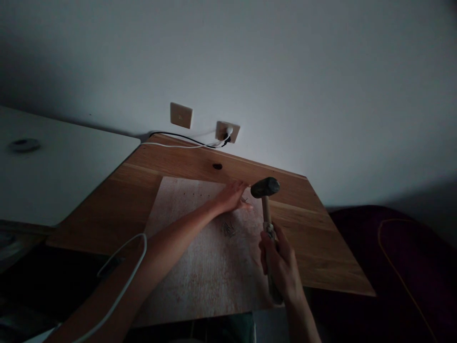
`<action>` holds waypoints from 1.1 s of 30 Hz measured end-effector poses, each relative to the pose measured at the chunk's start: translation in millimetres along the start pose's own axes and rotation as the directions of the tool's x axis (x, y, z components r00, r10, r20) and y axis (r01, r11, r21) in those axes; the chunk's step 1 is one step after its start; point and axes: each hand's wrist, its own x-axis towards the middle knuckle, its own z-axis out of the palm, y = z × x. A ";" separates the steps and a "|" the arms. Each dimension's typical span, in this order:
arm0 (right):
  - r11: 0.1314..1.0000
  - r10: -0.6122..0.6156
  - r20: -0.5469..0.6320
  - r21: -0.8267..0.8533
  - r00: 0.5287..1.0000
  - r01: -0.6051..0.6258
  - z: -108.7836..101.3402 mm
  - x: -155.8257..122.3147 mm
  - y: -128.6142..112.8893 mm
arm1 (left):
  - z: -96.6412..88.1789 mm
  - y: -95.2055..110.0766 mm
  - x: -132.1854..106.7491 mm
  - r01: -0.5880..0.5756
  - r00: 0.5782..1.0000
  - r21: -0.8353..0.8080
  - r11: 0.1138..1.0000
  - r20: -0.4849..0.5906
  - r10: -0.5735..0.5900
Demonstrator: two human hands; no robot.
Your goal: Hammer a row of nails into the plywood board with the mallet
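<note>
My right hand (280,257) is wrapped round the handle of a hammer (264,188). The handle is wooden, and the dark, blunt head is raised near the far right corner of a pale, worn wooden board (200,267). Close to the hammer head, my left hand (233,196) rests low over the board. Its thumb and fingers close about a small, thin, bright piece that looks like a nail (246,200), partly hidden. Just nearer to me lies a small heap of loose nails (228,228). Several dark dots form a row along the board's far left part.
The board lies on a brown wooden desk (321,238) against a wall. White and black cables run to a wall socket (227,132). A white panel (64,166) is at left, dark purple fabric (400,257) at right. A white cord (132,281) loops over my left forearm.
</note>
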 end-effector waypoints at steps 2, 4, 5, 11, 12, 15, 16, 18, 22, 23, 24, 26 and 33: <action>1.000 0.016 0.023 -0.017 1.000 -0.016 0.8 1.4 1.6 | -1.2 1.4 -0.3 -0.001 1.000 0.009 1.000 -0.001 0.001; 0.998 0.035 0.052 -0.045 0.998 -0.033 0.4 3.4 5.3 | -2.9 3.0 -0.8 -0.010 1.000 0.010 1.000 -0.004 0.010; 0.998 0.042 0.061 -0.057 0.997 -0.039 0.0 4.3 7.2 | -3.6 3.7 -1.0 -0.012 1.000 0.010 1.000 -0.006 0.012; 0.993 0.060 0.064 -0.106 0.996 -0.053 -1.6 6.0 14.1 | -2.6 2.5 -0.5 -0.025 1.000 0.019 1.000 -0.006 0.025; 0.991 0.064 0.059 -0.118 0.996 -0.057 -1.7 5.9 14.8 | -2.2 2.1 -0.3 -0.027 1.000 0.021 0.999 -0.004 0.027; 0.988 0.077 0.050 -0.136 0.996 -0.070 -2.7 5.6 16.1 | -2.3 1.6 0.0 -0.032 0.999 0.025 0.999 -0.001 0.032; 0.987 0.081 0.048 -0.142 0.996 -0.073 -3.2 5.6 16.0 | -2.6 1.8 0.2 -0.032 0.999 0.024 0.999 -0.001 0.032; 0.984 0.081 0.053 -0.160 0.995 -0.072 -4.2 5.6 15.2 | -3.1 2.1 0.7 -0.029 1.000 0.023 0.999 -0.001 0.029; 0.988 0.050 0.062 -0.147 0.997 -0.040 -4.6 5.7 11.3 | -3.5 2.2 3.0 -0.037 0.999 0.010 0.999 -0.035 0.037; 0.991 0.042 0.056 -0.128 0.998 -0.035 -4.1 5.6 10.1 | -3.5 2.1 3.6 -0.036 0.998 0.000 0.999 -0.050 0.036; 0.993 0.034 0.049 -0.112 0.998 -0.028 -3.5 5.4 8.9 | -3.6 1.9 3.9 -0.031 0.998 -0.010 0.999 -0.064 0.030; 0.994 0.028 0.056 -0.109 0.998 -0.022 -1.8 5.1 7.1 | -4.0 1.8 4.1 -0.012 0.997 -0.014 1.000 -0.072 0.011; 0.986 0.066 0.064 -0.158 0.996 -0.055 -1.2 8.8 13.1 | -6.6 4.7 1.6 0.001 1.000 0.054 0.999 -0.019 0.000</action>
